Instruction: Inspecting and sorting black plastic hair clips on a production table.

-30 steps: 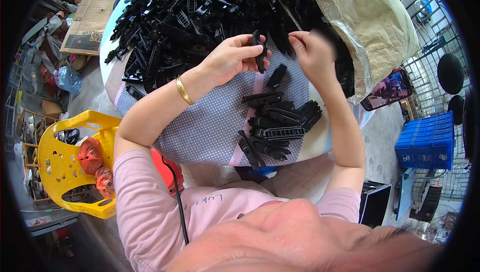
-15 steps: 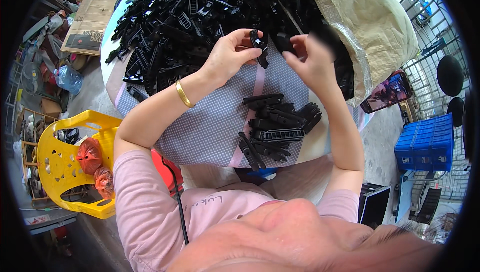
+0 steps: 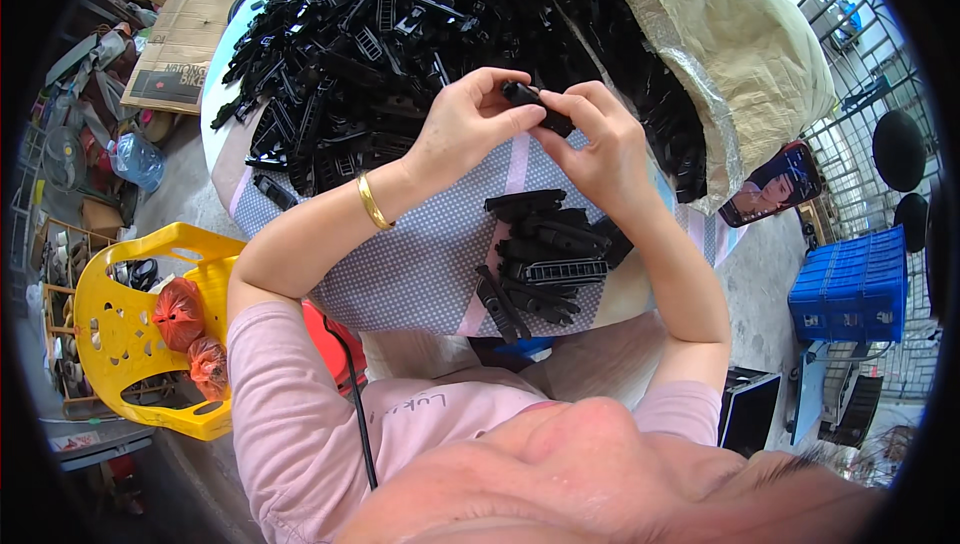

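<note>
My left hand (image 3: 462, 127) and my right hand (image 3: 598, 140) meet above the table and together pinch one small black plastic part (image 3: 537, 107) between their fingertips. A gold bangle (image 3: 372, 202) sits on my left wrist. Just below the hands, a small stack of black plastic parts (image 3: 548, 254) lies on the dotted cloth (image 3: 420, 264). Beyond the hands a large heap of loose black plastic parts (image 3: 400, 34) covers the far half of the round table.
A tan sack (image 3: 730, 44) lies at the table's right, with a phone (image 3: 770, 184) beside it. A yellow plastic chair (image 3: 130, 334) holding orange bags stands to my left. Blue crates (image 3: 850, 284) are on the floor at right; cardboard (image 3: 185, 44) at far left.
My right hand has come in to the left hand, and both now grip the same black part. The left hand has shifted slightly to the right.
</note>
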Demonstrator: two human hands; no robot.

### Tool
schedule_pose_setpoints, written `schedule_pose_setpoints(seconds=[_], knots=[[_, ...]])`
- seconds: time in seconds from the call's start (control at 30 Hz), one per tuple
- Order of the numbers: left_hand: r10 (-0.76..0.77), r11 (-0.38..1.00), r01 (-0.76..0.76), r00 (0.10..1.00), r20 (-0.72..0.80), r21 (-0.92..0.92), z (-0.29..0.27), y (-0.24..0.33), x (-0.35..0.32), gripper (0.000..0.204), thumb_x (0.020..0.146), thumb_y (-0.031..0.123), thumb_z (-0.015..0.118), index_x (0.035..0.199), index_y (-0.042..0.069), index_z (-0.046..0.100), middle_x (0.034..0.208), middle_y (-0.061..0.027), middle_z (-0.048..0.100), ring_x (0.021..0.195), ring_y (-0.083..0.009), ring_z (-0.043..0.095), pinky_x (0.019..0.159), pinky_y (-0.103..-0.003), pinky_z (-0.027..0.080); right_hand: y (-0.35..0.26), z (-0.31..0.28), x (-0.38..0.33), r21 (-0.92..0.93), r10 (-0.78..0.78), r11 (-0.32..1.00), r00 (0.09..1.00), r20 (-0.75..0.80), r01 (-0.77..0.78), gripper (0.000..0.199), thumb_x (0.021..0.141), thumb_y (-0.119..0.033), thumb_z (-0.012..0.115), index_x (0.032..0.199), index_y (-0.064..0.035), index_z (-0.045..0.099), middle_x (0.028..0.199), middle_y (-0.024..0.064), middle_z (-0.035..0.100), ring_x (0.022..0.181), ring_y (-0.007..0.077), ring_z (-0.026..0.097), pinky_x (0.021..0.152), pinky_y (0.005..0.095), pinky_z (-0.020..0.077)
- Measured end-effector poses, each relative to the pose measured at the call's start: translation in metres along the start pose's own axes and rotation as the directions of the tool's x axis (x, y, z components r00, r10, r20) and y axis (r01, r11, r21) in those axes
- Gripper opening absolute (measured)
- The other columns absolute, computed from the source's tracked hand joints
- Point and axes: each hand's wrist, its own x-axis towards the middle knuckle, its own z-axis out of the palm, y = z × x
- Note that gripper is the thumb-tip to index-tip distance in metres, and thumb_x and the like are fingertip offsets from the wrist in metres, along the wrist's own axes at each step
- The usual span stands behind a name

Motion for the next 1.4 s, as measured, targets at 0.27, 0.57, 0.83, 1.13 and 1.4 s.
schedule_pose_setpoints(seconds=[0.27, 0.57, 0.83, 1.13, 1.4], knots=[[0.081, 0.985, -0.101, 0.986, 0.148, 0.137, -0.011, 0.004, 0.007, 0.03, 0.082, 0.007, 0.069, 0.109, -0.001, 0.058, 0.096, -0.0089, 0.065, 0.087, -0.0118, 0.063, 0.078, -0.024, 0.054, 0.019, 0.0, 0.006, 0.499, 0.331, 0.582, 0.748, 0.575, -0.642, 0.045, 0.073, -0.013, 0.077, 0.111, 0.0028, 0.06, 0.1, 0.0069, 0.066, 0.085, 0.0127, 0.063, 0.075, 0.0263, 0.0489], [-0.057, 0.997, 0.067, 0.984, 0.171, -0.05, -0.013, 0.015, 0.007, 0.026, 0.08, 0.007, 0.069, 0.104, 0.0, 0.06, 0.097, -0.0078, 0.064, 0.087, -0.0118, 0.063, 0.08, -0.024, 0.052, 0.015, -0.012, 0.008, 0.363, 0.328, 0.759, 0.799, 0.503, -0.54, 0.023, 0.08, -0.015, 0.07, 0.096, 0.0017, 0.067, 0.08, 0.0035, 0.065, 0.073, 0.0091, 0.059, 0.066, 0.0233, 0.0471], [-0.321, 0.841, 0.031, 0.832, 0.453, 0.54, -0.005, 0.011, 0.02, 0.027, 0.086, 0.026, 0.063, 0.085, 0.0, 0.069, 0.075, -0.0055, 0.067, 0.07, -0.0124, 0.062, 0.07, -0.027, 0.049, 0.099, -0.02, 0.008, -0.721, 0.422, 0.62, 0.906, -0.027, -0.31, 0.034, 0.086, -0.028, 0.059, 0.11, -0.0048, 0.061, 0.099, 0.0182, 0.064, 0.089, 0.0358, 0.062, 0.077, 0.0433, 0.0498], [0.364, 0.049, -0.678, 0.696, 0.619, 0.733, 0.041, -0.034, 0.106, 0.061, 0.077, 0.038, 0.068, 0.124, 0.003, 0.052, 0.123, -0.0184, 0.052, 0.112, -0.0339, 0.051, 0.089, -0.041, 0.046, 0.085, -0.01, 0.007, -0.683, 0.493, 0.653, 0.868, 0.053, -0.329, 0.044, 0.076, -0.022, 0.06, 0.118, -0.0076, 0.056, 0.102, 0.019, 0.061, 0.093, 0.0361, 0.061, 0.081, 0.0459, 0.0491], [0.015, 0.164, -0.501, 0.863, 0.506, 0.85, 0.034, -0.031, 0.094, 0.045, 0.079, 0.022, 0.06, 0.121, 0.009, 0.054, 0.118, -0.0147, 0.051, 0.099, -0.0337, 0.057, 0.085, -0.042, 0.048, 0.087, -0.014, 0.005, -0.251, 0.49, 0.847, 0.871, 0.026, -0.469, 0.042, 0.071, -0.017, 0.064, 0.11, -0.005, 0.057, 0.091, 0.0157, 0.062, 0.081, 0.0299, 0.062, 0.075, 0.0393, 0.0518]])
